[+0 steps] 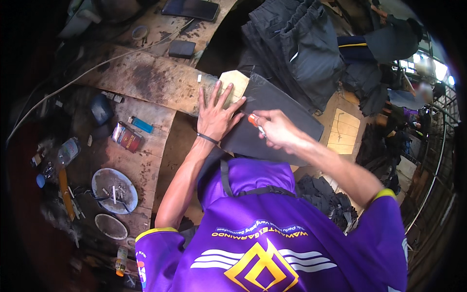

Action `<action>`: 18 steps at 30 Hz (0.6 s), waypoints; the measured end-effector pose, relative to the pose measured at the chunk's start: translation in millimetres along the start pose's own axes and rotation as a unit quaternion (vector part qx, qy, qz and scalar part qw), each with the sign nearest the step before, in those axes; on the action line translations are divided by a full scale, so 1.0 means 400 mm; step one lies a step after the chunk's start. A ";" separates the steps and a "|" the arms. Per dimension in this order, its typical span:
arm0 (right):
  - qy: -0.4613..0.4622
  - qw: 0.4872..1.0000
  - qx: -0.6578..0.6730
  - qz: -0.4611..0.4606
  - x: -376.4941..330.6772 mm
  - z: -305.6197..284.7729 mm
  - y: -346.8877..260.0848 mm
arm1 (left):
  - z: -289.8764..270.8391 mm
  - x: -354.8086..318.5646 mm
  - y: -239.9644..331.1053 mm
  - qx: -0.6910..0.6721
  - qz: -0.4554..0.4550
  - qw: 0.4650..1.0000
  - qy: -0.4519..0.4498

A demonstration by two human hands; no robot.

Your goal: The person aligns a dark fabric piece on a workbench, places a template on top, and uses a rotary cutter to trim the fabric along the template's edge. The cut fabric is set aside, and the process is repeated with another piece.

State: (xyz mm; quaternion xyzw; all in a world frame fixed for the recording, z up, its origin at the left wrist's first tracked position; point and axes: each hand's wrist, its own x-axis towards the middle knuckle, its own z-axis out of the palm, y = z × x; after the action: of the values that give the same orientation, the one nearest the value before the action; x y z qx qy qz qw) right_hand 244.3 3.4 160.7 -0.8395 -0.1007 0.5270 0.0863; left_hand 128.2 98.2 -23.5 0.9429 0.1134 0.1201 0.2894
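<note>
My left hand [217,114] lies flat with its fingers spread, pressing on a pale cream piece with angled corners [237,80] that looks like a template. Under that piece, a dark cloth panel [284,114] stretches toward my lap. Closed in a grip, my right hand [279,130] holds a small orange-and-white tool [253,119] just right of my left fingers, over the cloth. The tool's tip is too small to make out, so I cannot tell its exact kind or whether it touches the cloth.
Dark garments [296,48] are heaped beyond the panel. On the wooden boards at left lie a red tin [127,137], a blue lighter [141,124], a bowl with cigarette butts [115,191] and a small black box [182,49]. A phone [190,9] and a cable [104,64] are farther off.
</note>
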 end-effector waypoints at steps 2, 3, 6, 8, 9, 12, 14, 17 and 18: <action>-0.040 0.964 0.228 0.132 -0.020 0.001 0.001 | 0.003 0.003 0.001 -0.004 0.000 1.000 0.010; -0.045 0.993 0.085 0.062 -0.017 -0.019 -0.001 | 0.000 0.000 0.002 0.000 -0.001 1.000 0.004; 0.009 0.867 -0.452 -0.210 0.013 -0.052 -0.011 | -0.003 0.003 0.003 0.000 0.005 1.000 0.008; 0.007 0.862 -0.447 -0.238 0.024 -0.038 -0.007 | -0.005 0.003 0.004 0.000 0.007 1.000 0.007; 0.009 0.907 -0.379 -0.184 0.026 -0.018 -0.004 | -0.007 0.002 0.002 0.004 0.006 1.000 -0.002; 0.004 0.984 0.151 0.092 -0.002 0.022 0.038 | -0.007 0.002 0.001 0.011 0.010 1.000 0.001; -0.034 0.968 0.235 0.080 -0.009 0.033 0.055 | -0.008 0.002 0.001 0.002 0.006 1.000 -0.002; 0.065 0.936 -0.289 -0.191 0.005 0.007 0.058 | -0.010 0.003 0.004 -0.005 0.010 1.000 0.000; 0.047 0.906 -0.374 -0.193 0.015 -0.004 0.054 | -0.009 0.005 0.004 -0.005 0.010 1.000 0.003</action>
State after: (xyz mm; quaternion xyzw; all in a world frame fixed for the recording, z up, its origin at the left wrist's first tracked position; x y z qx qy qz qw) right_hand 250.1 -15.9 150.8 -0.7981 -0.4465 0.3833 -0.1295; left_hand 129.2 99.2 -19.3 0.9421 0.1047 0.1261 0.2925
